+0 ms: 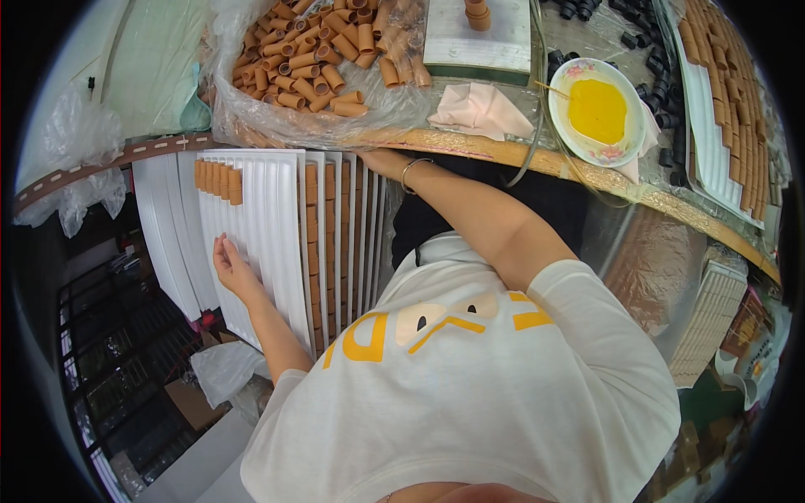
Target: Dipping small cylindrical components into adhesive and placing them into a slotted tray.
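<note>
White ribbed trays (272,251) stand in a row at the left below the table edge. On the front one, a short row of tan cylindrical tubes (218,182) lies near its far left corner. My left hand (235,270) is over this tray's face, fingers curled together at the tips; whether something small is between them I cannot make out. Across my body reaches my right arm, with a bangle at the wrist. My right hand (379,162) is at the far end of the tray row, beside the table edge, its fingers hidden. More tan tubes (322,239) fill trays behind the front one.
On the table, loose tan tubes (306,63) lie in a clear plastic bag. A metal plate (453,54) bears stacked tubes; a pink cloth (482,109) lies near it. A bowl (560,126) holds yellow liquid. Black tubes (662,88) and a tube-filled tray (721,109) are rightward.
</note>
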`<move>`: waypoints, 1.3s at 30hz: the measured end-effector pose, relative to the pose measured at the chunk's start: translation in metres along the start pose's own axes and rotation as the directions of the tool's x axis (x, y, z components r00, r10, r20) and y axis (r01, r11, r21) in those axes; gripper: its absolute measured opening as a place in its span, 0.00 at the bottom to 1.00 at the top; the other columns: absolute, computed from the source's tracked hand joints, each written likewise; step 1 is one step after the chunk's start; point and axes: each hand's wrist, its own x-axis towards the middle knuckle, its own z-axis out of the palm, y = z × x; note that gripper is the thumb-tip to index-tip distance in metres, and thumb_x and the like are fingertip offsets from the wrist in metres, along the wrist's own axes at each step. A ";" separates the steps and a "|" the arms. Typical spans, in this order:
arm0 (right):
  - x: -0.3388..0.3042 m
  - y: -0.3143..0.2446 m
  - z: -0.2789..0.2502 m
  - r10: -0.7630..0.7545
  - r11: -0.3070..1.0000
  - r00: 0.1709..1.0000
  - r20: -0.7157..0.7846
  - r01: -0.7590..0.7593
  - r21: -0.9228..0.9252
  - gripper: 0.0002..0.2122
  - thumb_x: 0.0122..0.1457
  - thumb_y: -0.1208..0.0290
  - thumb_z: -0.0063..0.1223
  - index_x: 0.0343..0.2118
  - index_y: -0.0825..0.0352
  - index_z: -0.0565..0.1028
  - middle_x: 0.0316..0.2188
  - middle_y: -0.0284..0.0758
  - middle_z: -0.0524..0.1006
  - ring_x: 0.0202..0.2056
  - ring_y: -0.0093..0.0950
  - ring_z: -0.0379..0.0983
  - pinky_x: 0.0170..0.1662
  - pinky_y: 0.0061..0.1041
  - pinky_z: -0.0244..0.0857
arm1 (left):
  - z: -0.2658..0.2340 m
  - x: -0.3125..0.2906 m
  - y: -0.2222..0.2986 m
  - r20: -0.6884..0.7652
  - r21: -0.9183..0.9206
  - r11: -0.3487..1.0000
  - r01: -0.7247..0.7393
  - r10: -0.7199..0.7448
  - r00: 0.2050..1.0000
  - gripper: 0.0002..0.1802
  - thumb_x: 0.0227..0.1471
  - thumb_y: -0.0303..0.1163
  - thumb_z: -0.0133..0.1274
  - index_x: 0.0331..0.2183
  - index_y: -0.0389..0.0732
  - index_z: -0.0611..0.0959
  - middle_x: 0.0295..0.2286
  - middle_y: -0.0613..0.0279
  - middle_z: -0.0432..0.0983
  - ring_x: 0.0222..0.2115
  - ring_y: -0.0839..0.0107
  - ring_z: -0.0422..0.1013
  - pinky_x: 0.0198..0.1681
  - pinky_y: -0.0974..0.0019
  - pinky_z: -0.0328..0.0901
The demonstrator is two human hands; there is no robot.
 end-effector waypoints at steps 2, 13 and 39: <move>0.008 0.012 0.001 -0.011 1.000 1.000 -0.018 0.011 -0.014 0.27 0.67 0.49 0.33 0.61 0.64 0.62 0.63 0.41 0.60 0.62 0.38 0.56 0.64 0.29 0.46 | 0.001 0.001 0.000 0.004 -0.006 1.000 -0.010 0.010 1.000 0.17 0.60 0.36 0.50 0.46 0.34 0.78 0.51 0.55 0.71 0.51 0.69 0.67 0.55 0.67 0.59; 0.011 0.014 0.006 -0.086 0.994 0.994 0.060 0.081 0.079 0.23 0.64 0.53 0.41 0.55 0.64 0.70 0.57 0.41 0.68 0.56 0.36 0.65 0.59 0.29 0.56 | 0.000 0.005 -0.007 0.005 0.042 0.999 -0.009 0.009 1.000 0.17 0.60 0.36 0.51 0.46 0.34 0.78 0.47 0.56 0.73 0.49 0.69 0.68 0.54 0.67 0.60; -0.057 -0.043 -0.007 -0.033 0.923 0.999 0.029 0.042 -0.383 0.34 0.64 0.49 0.39 0.58 0.80 0.59 0.60 0.61 0.58 0.62 0.49 0.55 0.63 0.37 0.53 | 0.064 0.026 0.151 0.526 -0.051 0.875 -0.481 0.433 0.732 0.11 0.54 0.25 0.54 0.41 0.38 0.81 0.39 0.58 0.78 0.42 0.66 0.73 0.46 0.64 0.66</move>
